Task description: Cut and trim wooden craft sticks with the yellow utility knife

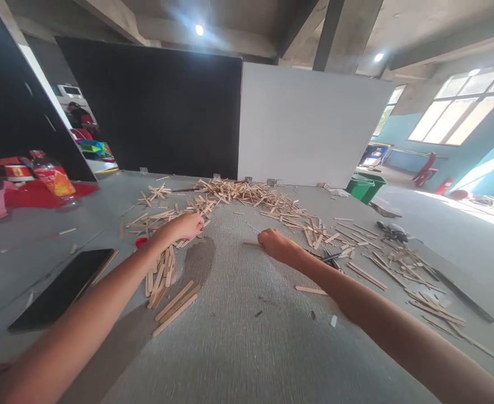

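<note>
Pale wooden craft sticks lie strewn over the grey tabletop (pixel 238 336). My left hand (pixel 189 226) is closed, its fingers curled above the left-hand sticks; what it grips, if anything, is hidden. To the right, my right hand (pixel 275 245) is closed on a craft stick (pixel 250 243), whose end pokes out leftward past the fingers. Beneath my left forearm is a pile of sticks (pixel 161 275), with a few longer ones (pixel 175 314) nearer me. A single stick (pixel 311 290) lies under my right forearm. A red cap (pixel 141 242) sits beside my left wrist.
A large heap of sticks (pixel 247 192) spreads along the back, before black (pixel 158 112) and white (pixel 309 123) panels. At left are a dark flat slab (pixel 64 289) and a drink bottle (pixel 55 178). Pliers-like tools (pixel 335 258) lie at right, with green bins (pixel 360 188) beyond.
</note>
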`<state>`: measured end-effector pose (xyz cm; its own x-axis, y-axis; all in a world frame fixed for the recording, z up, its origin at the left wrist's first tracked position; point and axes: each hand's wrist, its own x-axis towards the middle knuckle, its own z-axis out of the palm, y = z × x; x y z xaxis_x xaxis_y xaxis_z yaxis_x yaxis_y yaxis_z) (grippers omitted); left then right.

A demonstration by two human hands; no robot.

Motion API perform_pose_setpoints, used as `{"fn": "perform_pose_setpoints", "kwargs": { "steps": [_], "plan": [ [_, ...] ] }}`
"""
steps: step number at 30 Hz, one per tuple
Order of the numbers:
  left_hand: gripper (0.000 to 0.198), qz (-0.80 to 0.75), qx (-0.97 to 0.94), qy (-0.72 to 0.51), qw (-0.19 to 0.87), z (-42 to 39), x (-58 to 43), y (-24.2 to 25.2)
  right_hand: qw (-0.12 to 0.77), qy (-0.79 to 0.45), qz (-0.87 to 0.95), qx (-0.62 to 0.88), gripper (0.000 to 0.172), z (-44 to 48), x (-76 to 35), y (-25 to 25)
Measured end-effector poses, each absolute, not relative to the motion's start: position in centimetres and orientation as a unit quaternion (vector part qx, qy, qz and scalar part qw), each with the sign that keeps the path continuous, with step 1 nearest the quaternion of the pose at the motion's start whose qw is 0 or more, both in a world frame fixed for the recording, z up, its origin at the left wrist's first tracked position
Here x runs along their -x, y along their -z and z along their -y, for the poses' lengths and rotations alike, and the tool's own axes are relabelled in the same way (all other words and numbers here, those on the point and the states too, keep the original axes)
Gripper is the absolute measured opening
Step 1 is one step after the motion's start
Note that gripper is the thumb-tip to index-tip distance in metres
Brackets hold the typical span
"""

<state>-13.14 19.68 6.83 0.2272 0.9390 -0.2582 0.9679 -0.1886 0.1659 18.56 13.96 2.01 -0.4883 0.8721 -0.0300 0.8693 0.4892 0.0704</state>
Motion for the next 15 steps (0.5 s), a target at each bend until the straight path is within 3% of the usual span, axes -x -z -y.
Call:
{"fn": "perform_pose_setpoints", "kwargs": {
  "steps": [15],
  "plan": [
    [0.032,-0.605,-0.791,0.021,0.089,-18.6,13.2,-7.8,0.024,-0.023,-0.833,-0.552,0.030,-19.4,-16.0,-2.3]
  ]
}}
